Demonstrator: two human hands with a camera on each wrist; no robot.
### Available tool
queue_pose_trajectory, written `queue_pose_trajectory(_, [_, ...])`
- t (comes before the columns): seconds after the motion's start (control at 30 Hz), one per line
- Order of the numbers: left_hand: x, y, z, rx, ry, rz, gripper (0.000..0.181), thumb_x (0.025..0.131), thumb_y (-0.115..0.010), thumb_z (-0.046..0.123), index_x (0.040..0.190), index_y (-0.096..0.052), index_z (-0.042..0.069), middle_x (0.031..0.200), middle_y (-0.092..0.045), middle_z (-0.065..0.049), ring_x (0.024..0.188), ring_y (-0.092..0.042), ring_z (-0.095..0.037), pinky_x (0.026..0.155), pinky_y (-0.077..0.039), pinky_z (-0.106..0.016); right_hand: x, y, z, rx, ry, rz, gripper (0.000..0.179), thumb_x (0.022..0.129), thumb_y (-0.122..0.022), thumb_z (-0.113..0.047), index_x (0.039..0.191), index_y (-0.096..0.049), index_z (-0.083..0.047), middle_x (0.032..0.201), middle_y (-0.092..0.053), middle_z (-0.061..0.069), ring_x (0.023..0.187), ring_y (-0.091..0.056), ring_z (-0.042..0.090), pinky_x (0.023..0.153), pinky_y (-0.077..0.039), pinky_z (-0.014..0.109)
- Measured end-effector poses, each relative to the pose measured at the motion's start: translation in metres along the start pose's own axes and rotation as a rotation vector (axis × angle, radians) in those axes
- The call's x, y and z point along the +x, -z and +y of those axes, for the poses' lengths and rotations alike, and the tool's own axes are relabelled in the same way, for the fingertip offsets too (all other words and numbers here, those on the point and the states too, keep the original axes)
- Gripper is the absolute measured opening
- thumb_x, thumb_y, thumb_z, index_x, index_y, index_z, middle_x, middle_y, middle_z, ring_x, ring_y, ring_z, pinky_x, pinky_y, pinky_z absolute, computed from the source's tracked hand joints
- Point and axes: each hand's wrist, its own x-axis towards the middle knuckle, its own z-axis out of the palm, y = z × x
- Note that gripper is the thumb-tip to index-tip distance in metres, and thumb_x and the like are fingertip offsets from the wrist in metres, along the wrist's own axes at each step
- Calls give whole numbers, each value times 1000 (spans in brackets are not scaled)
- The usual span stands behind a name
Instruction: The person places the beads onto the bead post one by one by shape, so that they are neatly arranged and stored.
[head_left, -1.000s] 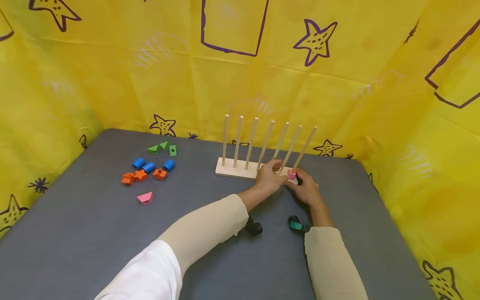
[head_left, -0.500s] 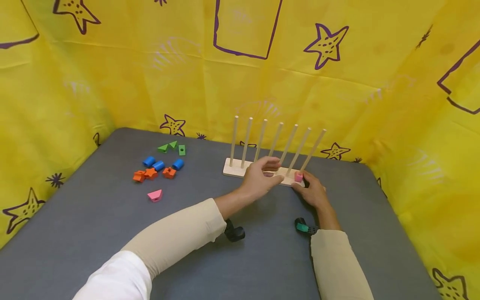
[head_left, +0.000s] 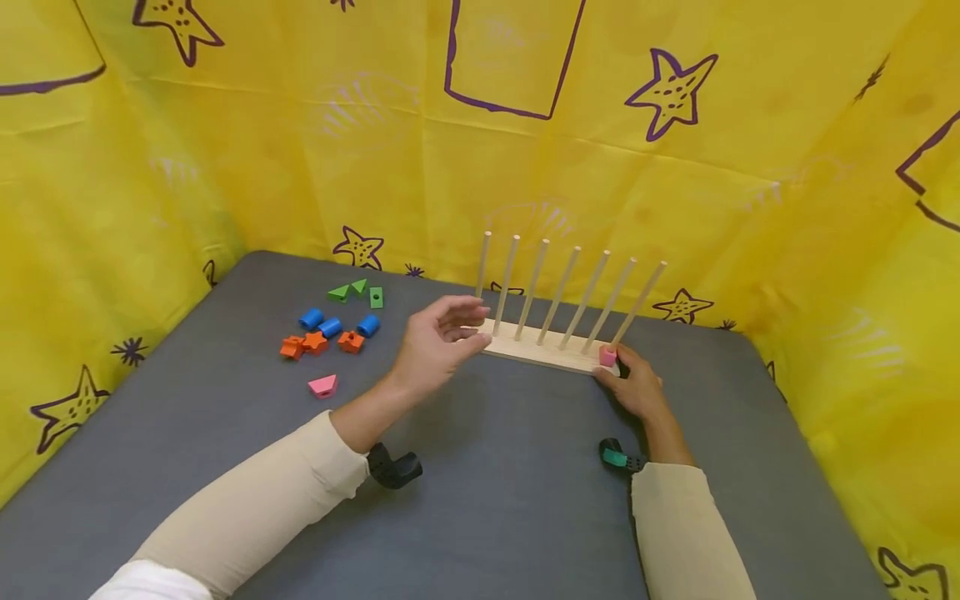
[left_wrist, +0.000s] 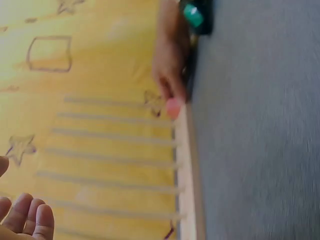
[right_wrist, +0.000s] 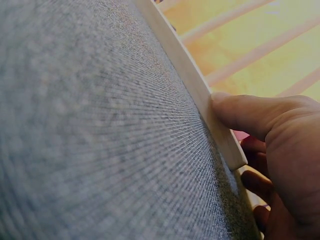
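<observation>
A wooden peg board (head_left: 542,353) with a row of several upright pegs stands toward the back of the table. My right hand (head_left: 637,385) grips the board's right end; in the right wrist view its thumb (right_wrist: 245,111) lies along the front edge, while the other fingers reach behind the end. A pink block (head_left: 607,357) sits at the foot of the rightmost peg, close by those fingers. Holding nothing, my left hand (head_left: 431,346) hovers near the board's left end, its fingers loosely bent and thumb apart.
Left of the board lie several loose blocks: a pink one (head_left: 322,386), orange ones (head_left: 315,342), blue ones (head_left: 330,327) and green ones (head_left: 359,287). A yellow patterned cloth (head_left: 300,150) hangs behind and along the sides of the grey table (head_left: 510,500).
My left hand has left the pink block on the right peg and moved left past the board, its fingers parting. The right hand stays at the board's right end.
</observation>
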Motion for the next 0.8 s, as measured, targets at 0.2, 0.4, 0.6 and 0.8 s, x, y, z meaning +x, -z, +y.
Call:
queue_pose_trajectory(0.2, [-11,33,11,39,15,46,45,81,-73,-8,123,-57,-4,117,-64,-15,106,-61,-25,91,-48,-41,0,3,1,-12,-18,-10,66,92,-67,-31,144,-41,-1,146,-36,26,133,-31,47,100,-11,70])
queue_pose_trajectory(0.4, [-26,55,14,80,8,65,47,81,-73,-8,125,-57,-4,119,-63,-15,108,-60,-24,90,-48,-39,0,3,1,-20,-22,-19,65,92,-67,-30,144,-41,0,146,-36,26,133,-30,47,98,-11,70])
queue_pose_trajectory(0.6, [-41,80,10,92,-43,91,45,79,-71,-15,121,-56,-10,117,-62,-22,106,-60,-27,89,-49,-39,-1,1,-1,-17,-30,-19,67,92,-67,-30,145,-39,0,147,-35,26,133,-29,47,99,-10,70])
queue_pose_trajectory(0.8, [-51,102,7,134,-65,129,42,79,-70,-16,119,-58,-10,113,-63,-22,101,-62,-21,85,-51,-31,-1,0,0,-12,12,5,63,92,-67,-28,143,-43,-1,145,-38,26,132,-32,47,98,-12,71])
